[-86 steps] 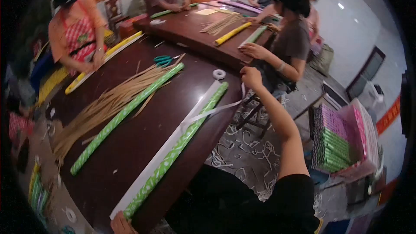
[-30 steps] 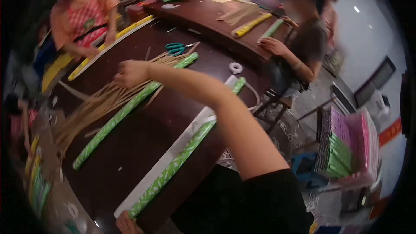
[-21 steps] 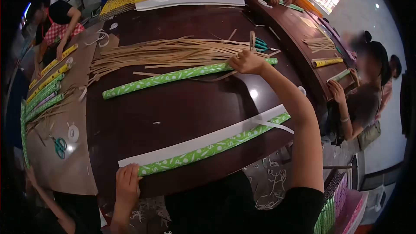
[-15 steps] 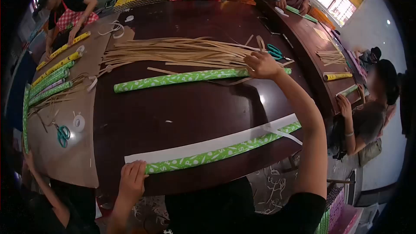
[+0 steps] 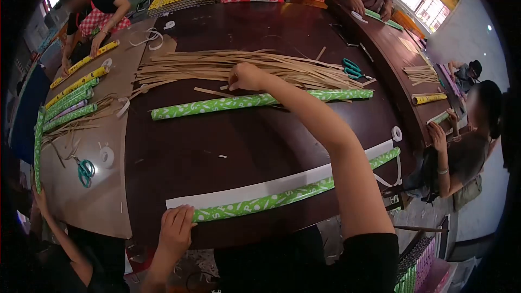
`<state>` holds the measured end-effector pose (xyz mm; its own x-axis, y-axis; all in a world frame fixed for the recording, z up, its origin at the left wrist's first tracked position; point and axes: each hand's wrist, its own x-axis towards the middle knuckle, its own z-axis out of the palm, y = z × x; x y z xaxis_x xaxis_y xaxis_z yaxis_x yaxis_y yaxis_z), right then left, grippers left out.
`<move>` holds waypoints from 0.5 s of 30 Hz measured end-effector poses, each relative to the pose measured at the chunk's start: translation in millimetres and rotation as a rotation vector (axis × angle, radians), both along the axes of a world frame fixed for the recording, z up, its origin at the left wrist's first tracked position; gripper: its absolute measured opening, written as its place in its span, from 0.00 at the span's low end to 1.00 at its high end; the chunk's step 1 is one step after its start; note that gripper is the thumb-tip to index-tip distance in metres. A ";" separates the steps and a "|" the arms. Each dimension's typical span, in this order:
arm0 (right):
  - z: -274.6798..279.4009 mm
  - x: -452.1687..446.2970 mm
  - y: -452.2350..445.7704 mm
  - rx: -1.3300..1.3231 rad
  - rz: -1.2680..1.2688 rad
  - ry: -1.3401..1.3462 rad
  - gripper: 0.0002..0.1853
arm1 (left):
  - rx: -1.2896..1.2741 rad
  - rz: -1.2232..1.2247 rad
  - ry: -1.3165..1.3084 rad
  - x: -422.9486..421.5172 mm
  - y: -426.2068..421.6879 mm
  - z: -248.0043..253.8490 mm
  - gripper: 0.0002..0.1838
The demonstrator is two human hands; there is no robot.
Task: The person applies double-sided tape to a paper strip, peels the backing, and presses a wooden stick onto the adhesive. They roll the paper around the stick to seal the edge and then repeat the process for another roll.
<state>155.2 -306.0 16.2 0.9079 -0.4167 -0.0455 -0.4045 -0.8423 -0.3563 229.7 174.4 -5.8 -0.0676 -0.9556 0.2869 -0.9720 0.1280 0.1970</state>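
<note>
My left hand (image 5: 178, 227) is closed on the near end of a green patterned tube (image 5: 282, 196) with a white strip (image 5: 249, 186) along its far side. My right hand (image 5: 245, 77) pinches the end of a thin brown strip over the bundle of brown strips (image 5: 190, 70). Just below that hand lies a second green tube (image 5: 217, 106). Teal scissors (image 5: 353, 68) rest at the bundle's right end. A white tape roll (image 5: 396, 133) stands by the near tube's right end, with a loose white ribbon (image 5: 386, 180) hanging there.
On the left, a brown board (image 5: 116, 201) carries teal scissors (image 5: 86, 172), a tape roll (image 5: 107, 156) and several green and yellow tubes (image 5: 76, 106). Co-workers stand or sit at the left, far side and right. A crate of tubes (image 5: 429, 260) is at the lower right.
My right hand has moved left across the brown bundle, away from the scissors. The co-worker's yellow tube at the far side has mostly gone from view. My left hand stays on the near tube.
</note>
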 end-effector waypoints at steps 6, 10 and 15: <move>-0.8 -1.7 5.2 -0.178 0.067 -0.133 0.09 | 0.123 0.045 0.073 4.4 6.3 -8.4 0.22; 98.6 -21.4 -45.9 -0.163 -0.082 -0.616 0.07 | 0.134 0.069 0.045 -9.9 -4.2 4.6 0.22; 349.8 -209.4 -49.4 -0.396 -0.445 -0.925 0.08 | 0.111 0.067 0.027 -16.4 3.1 3.2 0.22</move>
